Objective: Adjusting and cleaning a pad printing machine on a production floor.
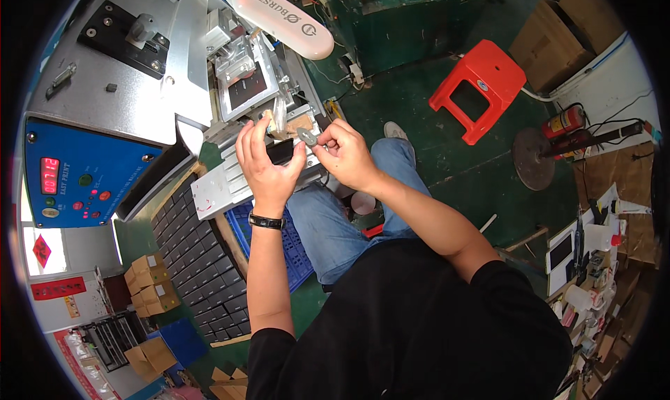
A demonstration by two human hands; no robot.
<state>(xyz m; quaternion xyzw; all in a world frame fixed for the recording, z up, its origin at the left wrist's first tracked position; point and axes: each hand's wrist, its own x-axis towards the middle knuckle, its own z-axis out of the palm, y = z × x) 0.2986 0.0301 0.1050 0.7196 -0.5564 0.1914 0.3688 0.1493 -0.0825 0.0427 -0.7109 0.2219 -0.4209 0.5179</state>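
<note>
My left hand [269, 173], with a dark watch on its wrist, is curled round a small black block [281, 151] at the front of the machine. The block sits between thumb and fingers; its underside is hidden. My right hand [347, 156] pinches a small flat grey metal piece [306, 136] between thumb and fingertips, close to my left thumb. Just beyond both hands is the metal fixture [279, 117] of a printing machine. Farther back lies its framed plate [248, 89] with a dark rectangle.
The machine's blue control panel [87, 176] with a red display is at left. Below it, many black blocks lie in rows on a board [199, 260], beside a blue crate [296, 264]. A red stool [481, 86] stands at right, near a round-based stand [532, 159].
</note>
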